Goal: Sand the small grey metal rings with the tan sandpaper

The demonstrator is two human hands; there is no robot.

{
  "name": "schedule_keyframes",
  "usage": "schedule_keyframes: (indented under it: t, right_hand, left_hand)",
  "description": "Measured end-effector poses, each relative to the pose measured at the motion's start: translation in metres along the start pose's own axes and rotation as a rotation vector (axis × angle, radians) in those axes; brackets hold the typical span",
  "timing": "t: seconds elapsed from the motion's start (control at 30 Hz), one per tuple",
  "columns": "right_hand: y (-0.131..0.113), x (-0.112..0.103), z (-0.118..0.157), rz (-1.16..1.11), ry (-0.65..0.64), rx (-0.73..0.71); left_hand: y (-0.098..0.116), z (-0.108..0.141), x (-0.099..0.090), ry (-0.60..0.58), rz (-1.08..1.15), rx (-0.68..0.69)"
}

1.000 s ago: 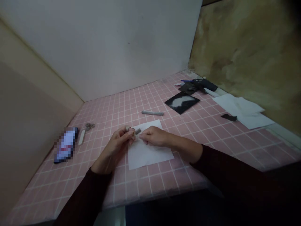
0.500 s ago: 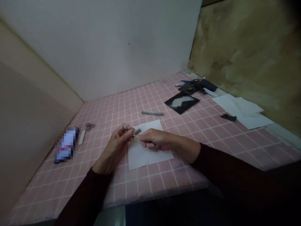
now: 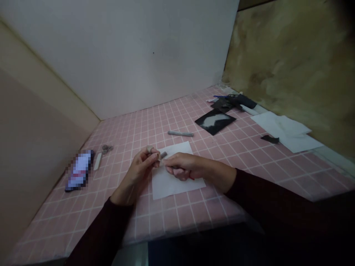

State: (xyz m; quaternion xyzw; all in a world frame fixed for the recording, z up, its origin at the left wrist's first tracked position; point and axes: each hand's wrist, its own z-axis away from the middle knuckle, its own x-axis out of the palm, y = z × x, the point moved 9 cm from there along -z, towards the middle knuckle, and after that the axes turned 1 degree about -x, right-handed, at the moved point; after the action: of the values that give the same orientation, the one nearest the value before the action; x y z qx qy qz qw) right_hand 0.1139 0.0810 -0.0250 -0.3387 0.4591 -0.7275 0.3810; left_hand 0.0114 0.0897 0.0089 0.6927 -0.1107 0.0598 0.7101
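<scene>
Over a white sheet of paper (image 3: 177,188), my two hands meet with their fingertips close together. My left hand (image 3: 144,162) pinches a small pale piece (image 3: 158,156) between thumb and fingers; its kind is too small to tell. A beige wrap circles one of its fingers. My right hand (image 3: 181,165) is closed round a thin tool with a red end (image 3: 191,178) showing below the palm. The tool's tip, near the pale piece, cannot be made out. Just beyond the fingertips lies a short grey cylinder (image 3: 164,155).
A grey stick (image 3: 180,133) lies beyond the paper. Dark sandpaper with white dust (image 3: 215,121) is at right, near dark scraps (image 3: 222,105) and white sheets (image 3: 285,129). At left are a phone (image 3: 79,170), a white strip (image 3: 97,161) and scissors-like handles (image 3: 107,149). Walls stand behind and beside the table.
The whole view has shifted slightly. Both hands keep almost the same pose and place over the paper, with only slight finger movement.
</scene>
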Motion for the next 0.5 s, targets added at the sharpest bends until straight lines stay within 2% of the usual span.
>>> schedule_keyframes:
  t: [0.07,0.13,0.2,0.27,0.3,0.37,0.43,0.5]
  right_hand:
    - [-0.006,-0.01,0.002,0.152,0.096,-0.043]
    - [-0.025,-0.025,0.01,0.495,0.306,-0.174]
    - [-0.044,-0.028,0.021,0.852,0.467,-0.299]
    - [-0.052,-0.026,0.026,1.031,0.542,-0.352]
    - [-0.052,-0.026,0.025,1.024,0.545,-0.35]
    - [-0.044,-0.026,0.02,0.821,0.485,-0.305]
    - [-0.026,-0.021,0.01,0.461,0.317,-0.196]
    - [-0.009,-0.006,0.003,0.137,0.096,-0.072]
  left_hand:
    - [-0.003,0.0,0.001,-0.024,-0.011,-0.044]
    - [-0.009,0.0,0.003,-0.072,-0.017,-0.121]
    - [-0.014,0.0,0.005,-0.126,-0.014,-0.188]
    - [-0.015,0.0,0.006,-0.148,0.0,-0.203]
    - [-0.014,-0.001,0.005,-0.139,0.011,-0.188]
    - [-0.011,-0.002,0.003,-0.093,0.024,-0.137]
    - [-0.007,-0.003,-0.001,-0.029,0.033,-0.077]
    - [-0.003,-0.002,-0.003,0.012,0.039,-0.027]
